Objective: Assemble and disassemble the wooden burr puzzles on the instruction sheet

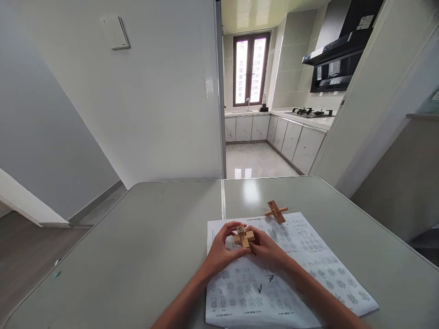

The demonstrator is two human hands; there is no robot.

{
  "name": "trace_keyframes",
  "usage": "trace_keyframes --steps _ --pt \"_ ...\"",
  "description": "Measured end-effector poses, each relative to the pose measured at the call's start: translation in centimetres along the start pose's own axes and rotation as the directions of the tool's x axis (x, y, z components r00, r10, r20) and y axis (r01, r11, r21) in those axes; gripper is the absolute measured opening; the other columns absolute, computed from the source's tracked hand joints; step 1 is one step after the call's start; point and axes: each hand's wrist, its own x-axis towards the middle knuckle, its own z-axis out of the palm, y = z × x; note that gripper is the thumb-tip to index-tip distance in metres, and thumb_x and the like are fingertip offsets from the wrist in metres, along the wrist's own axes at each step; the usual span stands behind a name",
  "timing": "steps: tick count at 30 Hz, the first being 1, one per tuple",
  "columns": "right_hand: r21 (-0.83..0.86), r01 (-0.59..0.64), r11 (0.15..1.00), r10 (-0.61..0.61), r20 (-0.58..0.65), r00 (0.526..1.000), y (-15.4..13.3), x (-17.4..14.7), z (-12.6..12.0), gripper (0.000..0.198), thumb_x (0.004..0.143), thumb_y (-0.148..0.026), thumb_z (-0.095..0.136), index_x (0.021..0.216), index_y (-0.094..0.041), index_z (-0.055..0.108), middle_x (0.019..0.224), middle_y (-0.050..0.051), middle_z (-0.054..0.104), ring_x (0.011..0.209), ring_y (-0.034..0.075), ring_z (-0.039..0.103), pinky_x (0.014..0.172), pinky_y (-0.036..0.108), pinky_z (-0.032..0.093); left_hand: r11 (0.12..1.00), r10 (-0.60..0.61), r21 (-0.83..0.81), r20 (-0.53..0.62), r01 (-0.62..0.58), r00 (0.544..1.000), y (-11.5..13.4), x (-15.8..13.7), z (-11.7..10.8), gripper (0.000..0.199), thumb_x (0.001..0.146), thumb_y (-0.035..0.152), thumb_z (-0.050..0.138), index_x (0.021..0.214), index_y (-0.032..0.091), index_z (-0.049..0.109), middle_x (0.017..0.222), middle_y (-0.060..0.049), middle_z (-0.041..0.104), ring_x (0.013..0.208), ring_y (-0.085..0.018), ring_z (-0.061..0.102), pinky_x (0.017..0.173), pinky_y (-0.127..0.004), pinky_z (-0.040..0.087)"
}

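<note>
Between my two hands is a wooden burr puzzle [244, 236] made of crossed, interlocking blocks, with a dark mark on its top block. My left hand [224, 246] curls around its left side, thumb along the near edge and fingers at the far side. From the right, my right hand [264, 246] grips it; some of those fingertips are hidden behind the blocks. Under both hands lies a printed instruction sheet [236, 272] with rows of small diagrams. Beyond my right hand, a small crossed wooden piece [276, 212] with a thin rod rests at the sheet's top edge.
The grey-green table [164, 256] has a seam down its middle and rounded far corners. Past its far edge stand a white wall [164, 100] and a doorway into a kitchen with cabinets [245, 127] and a gas stove [310, 112].
</note>
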Motion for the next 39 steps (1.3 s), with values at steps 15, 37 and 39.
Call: trace_keyframes --steps 15,37,39 --pt "-0.187 0.042 0.981 -0.051 -0.043 0.998 0.4 -0.3 0.1 0.016 0.093 -0.034 0.059 0.095 -0.019 0.064 0.079 0.0 0.06 0.069 0.016 0.05 0.064 0.029 0.041 1.0 0.011 0.017 -0.014 -0.01 1.0 -0.3 0.2 -0.1 0.064 0.07 0.023 0.09 0.127 0.026 0.062 0.136 -0.01 0.067 0.123 -0.029 0.06 0.111 -0.044 0.042" --pt "-0.004 -0.052 0.999 0.053 0.063 0.997 -1.5 -0.5 0.9 0.051 0.091 -0.059 0.07 0.122 -0.021 0.058 0.079 0.0 0.061 0.064 0.015 0.058 0.056 0.027 0.046 0.988 0.038 -0.145 -0.108 -0.053 0.993 -1.0 0.8 -0.5 0.055 0.074 0.027 0.089 0.122 0.024 0.062 0.135 -0.013 0.068 0.119 -0.029 0.065 0.105 -0.044 0.044" --pt "-0.022 -0.058 0.998 0.059 0.051 0.997 -1.5 -0.4 0.9 0.051 0.092 -0.062 0.066 0.123 -0.021 0.058 0.082 0.001 0.064 0.062 0.015 0.058 0.054 0.027 0.046 0.982 0.02 -0.185 -0.128 -0.044 0.992 -1.1 0.9 -0.6 0.055 0.074 0.028 0.089 0.121 0.024 0.062 0.136 -0.013 0.067 0.118 -0.029 0.065 0.105 -0.044 0.043"
